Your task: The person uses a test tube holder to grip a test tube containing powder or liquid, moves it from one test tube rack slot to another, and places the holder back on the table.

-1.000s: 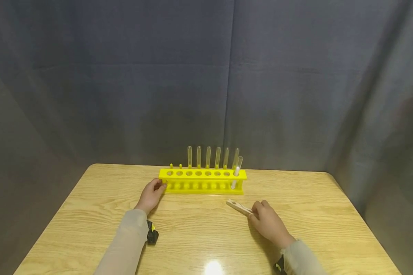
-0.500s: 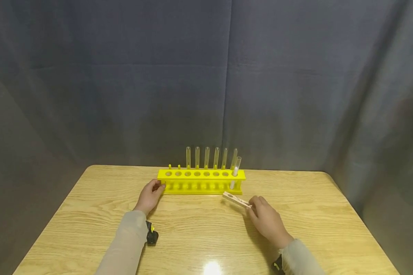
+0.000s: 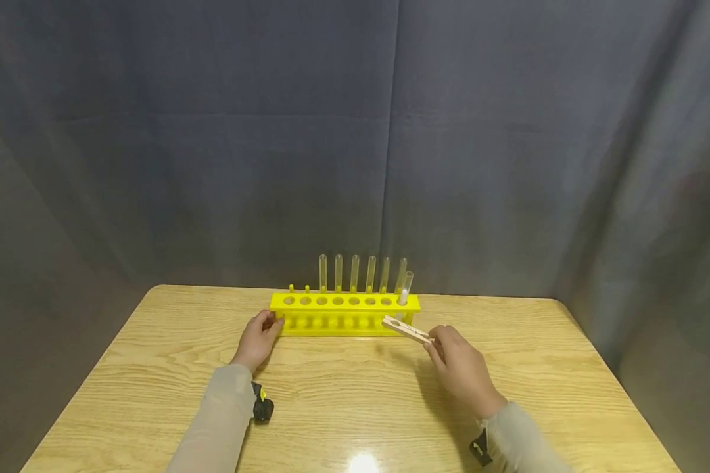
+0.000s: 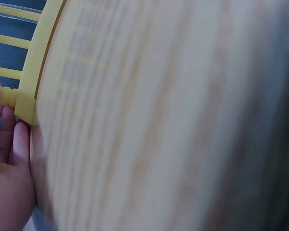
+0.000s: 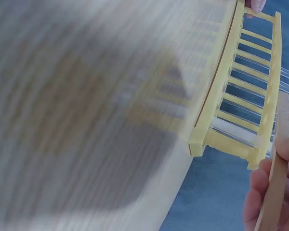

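Note:
In the head view a yellow test tube rack [image 3: 331,307] stands near the back of the table. My left hand [image 3: 254,341] grips the post at its left end; the left wrist view shows thumb and fingers about that post [image 4: 8,97]. Between thumb and fingers my right hand [image 3: 464,373] holds a wooden test tube clamp [image 3: 407,330] above the table, its tip in front of the rack's right part. A test tube with white contents [image 3: 405,295] leans slightly in the rightmost hole. In the right wrist view the clamp [image 5: 278,180] overlaps the rack's top board.
Several clear test tubes [image 3: 355,272] stand inverted on the rear pegs of the rack, and two pegs at the left are bare. Behind the wooden table [image 3: 331,401] hangs a grey curtain [image 3: 242,164]. Each wrist carries a small black camera [image 3: 263,408].
My right hand has raised the test tube clamp off the table and brought it up toward the rack's right end. The left hand stays on the rack's left post.

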The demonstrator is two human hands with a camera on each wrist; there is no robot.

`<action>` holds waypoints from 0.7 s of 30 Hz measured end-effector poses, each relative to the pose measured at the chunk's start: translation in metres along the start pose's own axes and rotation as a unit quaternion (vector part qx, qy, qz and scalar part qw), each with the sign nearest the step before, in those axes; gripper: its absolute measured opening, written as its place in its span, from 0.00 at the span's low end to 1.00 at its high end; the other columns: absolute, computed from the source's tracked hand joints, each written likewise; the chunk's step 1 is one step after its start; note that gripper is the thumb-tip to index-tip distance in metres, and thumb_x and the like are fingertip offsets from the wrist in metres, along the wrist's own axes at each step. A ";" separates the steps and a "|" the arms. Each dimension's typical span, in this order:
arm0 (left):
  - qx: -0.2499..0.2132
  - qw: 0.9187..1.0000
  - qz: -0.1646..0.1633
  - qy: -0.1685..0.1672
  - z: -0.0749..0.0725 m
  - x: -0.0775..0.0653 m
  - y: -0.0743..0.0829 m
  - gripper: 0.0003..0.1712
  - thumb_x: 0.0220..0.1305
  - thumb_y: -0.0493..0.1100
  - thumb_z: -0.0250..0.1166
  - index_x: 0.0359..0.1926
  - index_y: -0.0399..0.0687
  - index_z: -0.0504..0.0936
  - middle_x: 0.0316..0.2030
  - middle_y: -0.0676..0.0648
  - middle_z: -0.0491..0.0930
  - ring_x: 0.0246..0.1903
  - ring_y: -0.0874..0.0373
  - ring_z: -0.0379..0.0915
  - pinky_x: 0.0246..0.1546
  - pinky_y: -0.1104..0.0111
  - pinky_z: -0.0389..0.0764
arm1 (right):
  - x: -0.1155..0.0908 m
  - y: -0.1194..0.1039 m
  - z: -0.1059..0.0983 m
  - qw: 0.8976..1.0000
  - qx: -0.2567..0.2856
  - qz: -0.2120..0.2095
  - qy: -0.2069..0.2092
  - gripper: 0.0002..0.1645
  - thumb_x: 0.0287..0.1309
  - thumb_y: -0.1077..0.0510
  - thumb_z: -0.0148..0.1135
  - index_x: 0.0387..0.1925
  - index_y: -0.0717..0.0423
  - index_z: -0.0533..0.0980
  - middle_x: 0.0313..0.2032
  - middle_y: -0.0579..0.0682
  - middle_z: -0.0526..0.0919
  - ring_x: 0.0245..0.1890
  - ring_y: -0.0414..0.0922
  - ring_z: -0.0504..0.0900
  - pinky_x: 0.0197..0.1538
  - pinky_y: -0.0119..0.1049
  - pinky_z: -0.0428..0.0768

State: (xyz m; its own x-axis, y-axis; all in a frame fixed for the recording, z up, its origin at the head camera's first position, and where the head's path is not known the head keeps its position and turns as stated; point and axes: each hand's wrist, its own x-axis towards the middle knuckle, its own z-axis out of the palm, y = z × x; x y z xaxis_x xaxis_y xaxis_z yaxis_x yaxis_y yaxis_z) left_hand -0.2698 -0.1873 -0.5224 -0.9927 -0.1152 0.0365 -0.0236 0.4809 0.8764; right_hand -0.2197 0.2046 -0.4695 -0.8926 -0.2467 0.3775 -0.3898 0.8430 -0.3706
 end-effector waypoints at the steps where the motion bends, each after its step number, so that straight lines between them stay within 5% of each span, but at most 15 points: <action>1: 0.000 1.000 -0.002 0.001 0.000 0.000 0.000 0.16 0.79 0.43 0.55 0.54 0.34 0.75 0.54 0.33 0.73 0.55 0.40 0.70 0.58 0.48 0.72 | 0.001 0.000 0.000 1.000 -0.003 -0.004 0.004 0.07 0.66 0.60 0.66 0.43 0.58 0.77 0.34 0.48 0.79 0.31 0.42 0.80 0.29 0.39 0.78; 14: -0.001 0.999 0.026 0.018 0.000 -0.006 0.005 0.17 0.77 0.47 0.57 0.51 0.35 0.76 0.48 0.35 0.75 0.48 0.42 0.70 0.52 0.51 0.73 | 0.012 -0.001 -0.007 0.998 -0.030 -0.037 0.051 0.10 0.66 0.61 0.67 0.46 0.60 0.78 0.36 0.51 0.81 0.31 0.45 0.81 0.28 0.39 0.78; 21: 0.001 1.000 -0.003 0.006 -0.001 -0.002 0.004 0.15 0.78 0.44 0.56 0.53 0.35 0.75 0.51 0.35 0.74 0.51 0.42 0.70 0.55 0.51 0.71 | 0.017 -0.002 -0.010 0.995 -0.038 -0.051 0.076 0.11 0.64 0.61 0.69 0.45 0.61 0.78 0.36 0.52 0.82 0.31 0.48 0.83 0.28 0.42 0.79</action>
State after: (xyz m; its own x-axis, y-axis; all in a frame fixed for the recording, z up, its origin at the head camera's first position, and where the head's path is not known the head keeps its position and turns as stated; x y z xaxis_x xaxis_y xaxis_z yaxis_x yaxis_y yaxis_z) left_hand -0.2677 -0.1858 -0.5181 -0.9910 -0.1282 0.0377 -0.0289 0.4812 0.8761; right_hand -0.2320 0.2032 -0.4537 -0.8024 -0.2615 0.5364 -0.4523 0.8529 -0.2608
